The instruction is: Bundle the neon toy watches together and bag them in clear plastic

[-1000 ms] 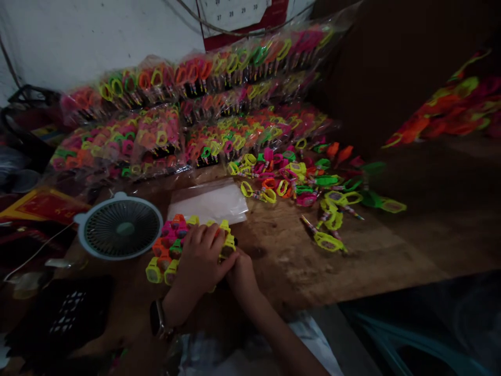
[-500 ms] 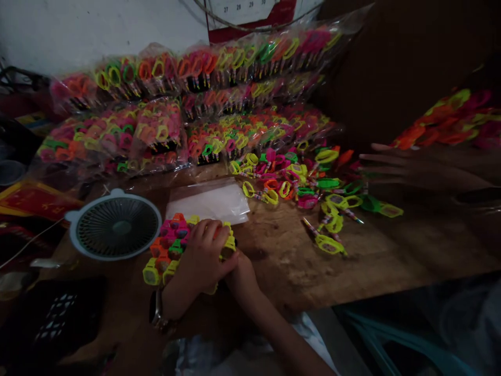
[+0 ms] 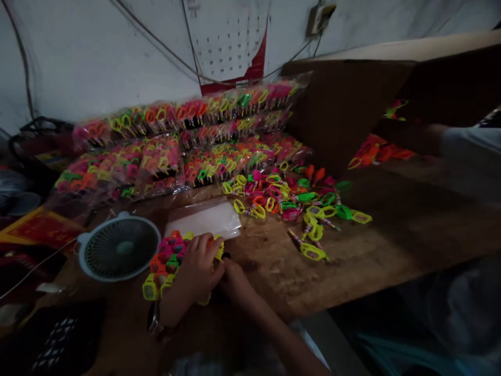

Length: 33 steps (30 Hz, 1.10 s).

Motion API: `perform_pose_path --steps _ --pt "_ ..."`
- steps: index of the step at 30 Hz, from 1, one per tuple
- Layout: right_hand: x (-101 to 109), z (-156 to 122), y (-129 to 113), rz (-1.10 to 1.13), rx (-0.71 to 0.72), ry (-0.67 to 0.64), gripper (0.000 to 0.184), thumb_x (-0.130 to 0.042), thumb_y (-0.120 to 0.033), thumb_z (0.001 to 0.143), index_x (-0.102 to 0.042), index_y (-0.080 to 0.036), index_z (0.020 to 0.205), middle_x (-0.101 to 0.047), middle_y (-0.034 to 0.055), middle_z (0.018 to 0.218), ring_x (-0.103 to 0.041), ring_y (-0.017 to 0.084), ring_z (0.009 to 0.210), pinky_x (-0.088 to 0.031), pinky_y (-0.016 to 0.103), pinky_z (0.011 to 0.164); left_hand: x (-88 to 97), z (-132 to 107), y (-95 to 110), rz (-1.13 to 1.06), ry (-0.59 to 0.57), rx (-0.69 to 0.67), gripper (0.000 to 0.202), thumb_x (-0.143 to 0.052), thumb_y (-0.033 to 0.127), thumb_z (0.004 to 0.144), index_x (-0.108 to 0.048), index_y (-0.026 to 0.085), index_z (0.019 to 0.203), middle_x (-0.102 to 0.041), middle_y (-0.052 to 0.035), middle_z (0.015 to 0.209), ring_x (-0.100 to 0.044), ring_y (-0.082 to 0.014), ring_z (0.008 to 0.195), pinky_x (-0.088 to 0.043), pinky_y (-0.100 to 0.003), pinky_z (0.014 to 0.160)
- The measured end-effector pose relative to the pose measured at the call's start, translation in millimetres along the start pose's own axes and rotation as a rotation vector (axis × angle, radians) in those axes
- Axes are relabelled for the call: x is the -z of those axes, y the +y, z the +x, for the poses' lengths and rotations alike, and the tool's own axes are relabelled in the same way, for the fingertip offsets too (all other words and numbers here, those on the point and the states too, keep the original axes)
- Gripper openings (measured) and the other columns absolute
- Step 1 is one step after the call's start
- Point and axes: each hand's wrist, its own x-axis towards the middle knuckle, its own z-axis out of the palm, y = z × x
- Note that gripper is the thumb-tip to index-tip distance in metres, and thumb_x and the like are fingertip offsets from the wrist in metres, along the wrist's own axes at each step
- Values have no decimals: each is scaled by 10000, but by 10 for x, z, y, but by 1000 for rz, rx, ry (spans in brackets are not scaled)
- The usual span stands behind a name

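Note:
A bundle of bright toy watches [image 3: 170, 256] in pink, orange, green and yellow sits on the table before me. Over its right part lies my left hand [image 3: 198, 266], fingers bent around the yellow ones; a wristwatch is on that wrist. My right hand [image 3: 234, 281] presses against the bundle's right side, close to the left thumb. Its fingers are curled, and whatever they grip is hidden. A small dark edge shows between the hands. Behind the bundle lie clear plastic bags [image 3: 203, 219].
A round fan [image 3: 120, 248] is left of the bundle. Loose toy watches [image 3: 289, 201] with striped sticks are spread to the right. Filled bags [image 3: 156, 162] line the wall. A cardboard box [image 3: 332, 115] and another person's sleeve [image 3: 469, 151] are at far right.
My view has tilted up, showing more wall and calendar. The other person's hand and the watches it carried have moved back toward the box. My hands stay on the bundle.

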Motion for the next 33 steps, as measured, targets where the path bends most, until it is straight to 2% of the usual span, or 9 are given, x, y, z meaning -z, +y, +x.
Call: perform_pose_path --steps 3,6,10,13,17,21,25,29,33 --pt "549 286 172 165 2 100 308 -534 -117 774 -568 -155 1078 -710 39 904 -661 162 793 -507 248 698 20 -36 -55 -18 48 -12 471 -540 309 825 -462 162 1266 -529 -126 1182 -482 -272 1131 -382 -487 1002" --pt "1078 716 217 -303 -410 363 310 -465 -206 864 -517 -105 1153 -693 145 934 -670 228 862 -500 319 727 74 -72 -77 -7 94 17 411 -477 301 887 -434 170 1274 -545 -115 1231 -460 -253 1204 -338 -499 1049" --pt "1314 1206 168 -533 -610 291 479 -516 -174 855 -399 -29 1296 -677 238 985 -665 286 952 -497 364 774 153 -154 -52 34 167 74 323 -437 244 905 -476 187 1221 -576 -95 1213 -455 -250 1218 -334 -517 1047" --pt "1254 1274 163 -552 -624 253 525 -454 -100 874 -316 -5 1372 -673 245 998 -658 279 985 -496 354 798 184 -288 -36 55 143 63 325 -440 213 900 -486 202 1221 -589 -84 1209 -457 -246 1221 -331 -515 1053" --pt "1246 962 209 -602 -664 246 582 -379 -56 875 -196 63 1414 -629 300 1053 -655 308 973 -507 371 769 175 -483 -31 42 84 40 362 -452 201 891 -473 213 1252 -575 -78 1254 -434 -235 1258 -324 -510 1070" --pt "1330 492 288 -597 -539 263 500 -427 -29 809 -433 11 1307 -575 287 1142 -655 296 918 -499 366 764 66 -485 -5 61 61 6 388 -484 203 866 -498 217 1253 -574 -69 1278 -438 -242 1263 -311 -521 1084" --pt "1152 100 319 -115 -358 232 276 -516 -97 752 -643 -89 997 -669 148 930 -646 237 811 -497 331 746 -124 -294 69 83 179 64 371 -499 182 850 -531 207 1219 -586 -79 1265 -447 -256 1253 -342 -519 1060" --pt "644 -121 202 583 -269 171 204 -581 -298 761 -655 -144 872 -690 55 781 -633 194 705 -514 299 666 -225 -154 134 0 259 63 291 -483 154 860 -569 206 1134 -599 -81 1227 -484 -234 1216 -362 -507 1050" --pt "267 -146 76 681 -199 120 154 -616 -280 704 -647 -153 787 -689 30 763 -623 180 711 -509 288 691 -205 -182 138 -34 251 21 275 -497 142 847 -581 207 1100 -610 -75 1184 -499 -230 1193 -369 -493 1044"
